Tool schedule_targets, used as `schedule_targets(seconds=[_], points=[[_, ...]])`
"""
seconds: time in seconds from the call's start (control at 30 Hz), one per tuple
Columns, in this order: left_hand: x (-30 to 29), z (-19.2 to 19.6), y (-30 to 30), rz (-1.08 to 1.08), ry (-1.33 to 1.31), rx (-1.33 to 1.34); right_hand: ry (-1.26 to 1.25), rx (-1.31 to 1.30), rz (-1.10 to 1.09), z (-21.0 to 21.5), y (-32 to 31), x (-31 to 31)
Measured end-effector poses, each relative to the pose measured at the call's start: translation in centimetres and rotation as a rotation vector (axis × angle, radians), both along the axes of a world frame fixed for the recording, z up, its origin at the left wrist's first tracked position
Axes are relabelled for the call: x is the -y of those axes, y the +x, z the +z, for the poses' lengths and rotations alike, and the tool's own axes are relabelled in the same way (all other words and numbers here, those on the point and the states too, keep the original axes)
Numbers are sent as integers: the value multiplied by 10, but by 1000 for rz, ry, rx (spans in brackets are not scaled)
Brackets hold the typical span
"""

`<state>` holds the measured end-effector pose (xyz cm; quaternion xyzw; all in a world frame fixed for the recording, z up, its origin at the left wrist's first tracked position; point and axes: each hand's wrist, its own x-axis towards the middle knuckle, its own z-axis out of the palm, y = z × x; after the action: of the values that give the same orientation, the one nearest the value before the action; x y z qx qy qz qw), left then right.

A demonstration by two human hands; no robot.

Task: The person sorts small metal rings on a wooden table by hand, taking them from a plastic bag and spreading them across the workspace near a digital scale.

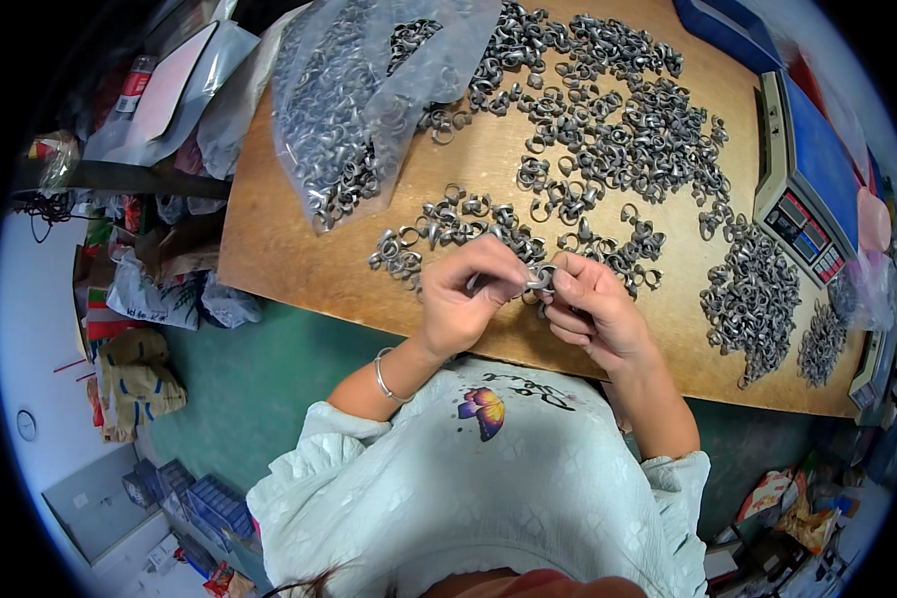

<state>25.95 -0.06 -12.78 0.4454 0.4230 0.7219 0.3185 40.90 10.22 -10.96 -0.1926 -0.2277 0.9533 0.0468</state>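
A silver-grey metal ring (540,278) is pinched between my two hands, just above the table's near edge. My left hand (466,291) is closed, with thumb and forefinger at the ring's left side. The curled fingers of my right hand (600,307) grip its other side. Close beyond my hands lie loose grey rings (465,221) in a scattered band. A larger spread of similar rings (658,135) covers the table farther back, and a dense heap (752,299) sits to the right. My fingers partly hide the held ring.
On the wooden table (309,279), a clear plastic bag (344,110) full of rings lies at the back left. A blue-topped scale (817,164) stands at the right, near a small pile of tiny grey parts (822,344). A blue tray (730,30) is at the far right corner.
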Motion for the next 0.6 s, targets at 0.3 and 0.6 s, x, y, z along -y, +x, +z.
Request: schedule_targets(seconds=[0.3, 0.6], points=[[4, 7, 6, -86, -73, 349, -269, 12, 83, 3, 1, 10], [12, 14, -27, 375, -324, -344, 236, 228, -85, -16, 18, 17]])
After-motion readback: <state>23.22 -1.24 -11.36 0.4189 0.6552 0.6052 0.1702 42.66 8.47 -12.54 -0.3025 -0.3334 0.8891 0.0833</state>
